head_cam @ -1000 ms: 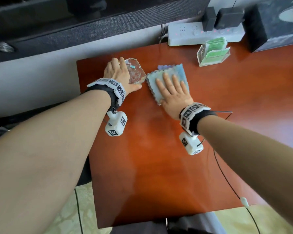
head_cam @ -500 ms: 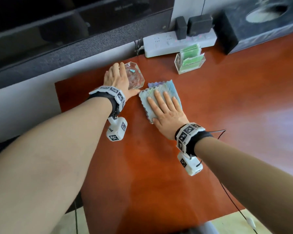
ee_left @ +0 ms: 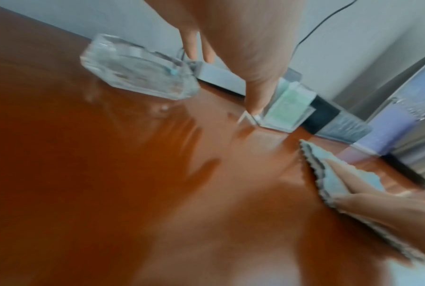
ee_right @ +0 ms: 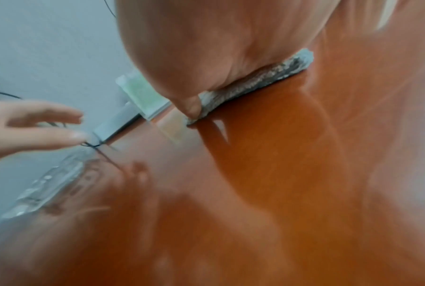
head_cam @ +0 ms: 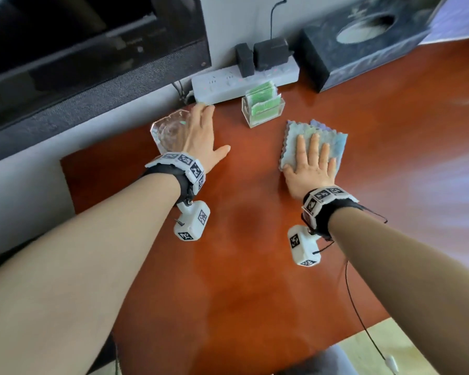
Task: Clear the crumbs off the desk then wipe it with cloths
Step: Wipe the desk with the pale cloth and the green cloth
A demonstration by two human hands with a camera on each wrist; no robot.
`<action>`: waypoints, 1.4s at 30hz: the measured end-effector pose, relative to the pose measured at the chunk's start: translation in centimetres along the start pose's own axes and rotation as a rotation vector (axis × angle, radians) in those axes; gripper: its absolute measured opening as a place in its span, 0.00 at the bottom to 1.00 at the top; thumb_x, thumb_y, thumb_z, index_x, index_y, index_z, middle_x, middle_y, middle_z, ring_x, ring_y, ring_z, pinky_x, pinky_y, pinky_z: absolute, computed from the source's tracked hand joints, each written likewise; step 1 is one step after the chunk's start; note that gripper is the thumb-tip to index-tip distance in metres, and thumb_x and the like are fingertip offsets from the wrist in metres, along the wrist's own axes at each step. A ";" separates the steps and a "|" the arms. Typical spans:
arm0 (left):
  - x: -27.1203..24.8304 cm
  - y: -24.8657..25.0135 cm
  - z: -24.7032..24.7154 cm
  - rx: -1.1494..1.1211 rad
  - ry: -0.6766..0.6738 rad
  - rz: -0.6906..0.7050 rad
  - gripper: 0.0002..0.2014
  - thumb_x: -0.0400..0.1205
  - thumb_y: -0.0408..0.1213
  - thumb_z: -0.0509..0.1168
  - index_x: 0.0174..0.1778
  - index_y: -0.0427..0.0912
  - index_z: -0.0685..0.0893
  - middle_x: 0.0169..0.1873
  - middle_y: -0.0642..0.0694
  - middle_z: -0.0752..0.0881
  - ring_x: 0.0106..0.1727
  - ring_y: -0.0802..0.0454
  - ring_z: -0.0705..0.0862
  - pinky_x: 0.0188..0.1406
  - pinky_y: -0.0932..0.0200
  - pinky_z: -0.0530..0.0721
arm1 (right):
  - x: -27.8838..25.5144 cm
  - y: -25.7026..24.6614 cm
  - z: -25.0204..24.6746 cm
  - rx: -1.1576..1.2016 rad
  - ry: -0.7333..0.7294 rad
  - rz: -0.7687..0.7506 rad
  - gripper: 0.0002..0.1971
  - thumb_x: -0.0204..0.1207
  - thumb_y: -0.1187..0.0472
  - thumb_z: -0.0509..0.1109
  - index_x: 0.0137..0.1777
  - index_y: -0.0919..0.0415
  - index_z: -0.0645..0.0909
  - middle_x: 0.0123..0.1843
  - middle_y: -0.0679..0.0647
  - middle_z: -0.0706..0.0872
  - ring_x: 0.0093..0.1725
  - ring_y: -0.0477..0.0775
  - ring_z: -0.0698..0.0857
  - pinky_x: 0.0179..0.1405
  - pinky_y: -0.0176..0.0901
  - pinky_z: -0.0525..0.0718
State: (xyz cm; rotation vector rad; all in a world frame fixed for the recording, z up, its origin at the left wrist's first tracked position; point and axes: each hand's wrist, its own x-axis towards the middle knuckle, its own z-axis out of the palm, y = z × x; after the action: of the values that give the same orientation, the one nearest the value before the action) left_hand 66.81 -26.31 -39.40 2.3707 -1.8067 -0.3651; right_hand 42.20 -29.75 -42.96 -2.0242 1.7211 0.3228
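A pale blue folded cloth (head_cam: 333,140) lies on the reddish-brown desk (head_cam: 241,266), right of centre. My right hand (head_cam: 312,158) presses flat on it with fingers straight and spread; in the right wrist view only the cloth's edge (ee_right: 260,77) shows under the palm. A clear glass dish (head_cam: 168,129) stands near the desk's back left, holding a small green bit. My left hand (head_cam: 201,131) hovers just right of the dish, fingers straight, holding nothing. In the left wrist view the dish (ee_left: 137,75) sits apart from the left hand's fingers (ee_left: 194,44).
A clear holder of green packets (head_cam: 263,108) stands between the two hands near the back. Behind it lie a white power strip (head_cam: 220,83) with black adapters and a dark tissue box (head_cam: 363,41). The desk's left edge is close to the dish.
My left hand has let go of the glass dish and opened beside it. My right hand has slid the cloth to the right, away from the dish.
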 end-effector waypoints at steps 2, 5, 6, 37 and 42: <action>1.0 2.6 0.1 -0.036 -0.001 0.027 0.42 0.77 0.52 0.74 0.81 0.38 0.63 0.78 0.40 0.65 0.72 0.39 0.75 0.69 0.41 0.78 | 0.1 -0.5 -0.1 -0.004 0.010 -0.020 0.38 0.83 0.45 0.52 0.86 0.47 0.33 0.87 0.53 0.31 0.86 0.63 0.34 0.83 0.62 0.35; 2.7 6.2 0.1 -0.030 0.023 -0.012 0.42 0.77 0.51 0.74 0.81 0.38 0.63 0.77 0.40 0.68 0.73 0.39 0.75 0.67 0.42 0.78 | -1.3 0.2 0.0 -0.155 -0.013 -0.316 0.39 0.84 0.44 0.52 0.86 0.50 0.33 0.87 0.56 0.32 0.86 0.66 0.36 0.84 0.64 0.38; 3.3 7.2 0.1 -0.023 0.033 -0.048 0.42 0.76 0.51 0.74 0.81 0.38 0.62 0.77 0.39 0.68 0.73 0.40 0.75 0.66 0.43 0.78 | -1.7 0.8 -0.2 -0.218 -0.032 -0.453 0.38 0.84 0.44 0.51 0.86 0.50 0.33 0.87 0.56 0.32 0.86 0.66 0.36 0.84 0.65 0.39; -0.3 5.9 -0.8 0.252 -0.077 -0.404 0.27 0.73 0.55 0.76 0.63 0.46 0.80 0.58 0.46 0.84 0.65 0.41 0.75 0.63 0.44 0.71 | 10.2 -4.2 -7.5 -0.290 -0.160 -0.662 0.39 0.80 0.46 0.54 0.88 0.53 0.41 0.89 0.48 0.39 0.87 0.56 0.42 0.84 0.57 0.45; -0.7 5.9 -1.9 0.177 -0.081 -0.429 0.25 0.71 0.57 0.76 0.59 0.49 0.82 0.55 0.48 0.86 0.62 0.40 0.76 0.61 0.44 0.72 | 10.1 -5.1 -7.0 -0.290 -0.193 -0.718 0.38 0.82 0.47 0.53 0.88 0.53 0.40 0.89 0.47 0.39 0.87 0.57 0.42 0.84 0.57 0.44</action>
State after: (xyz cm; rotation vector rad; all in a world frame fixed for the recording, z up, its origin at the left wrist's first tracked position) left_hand 61.70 -27.24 -36.04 2.9072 -1.3955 -0.3622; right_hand 48.30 -41.30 -40.56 -2.5556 0.7824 0.5159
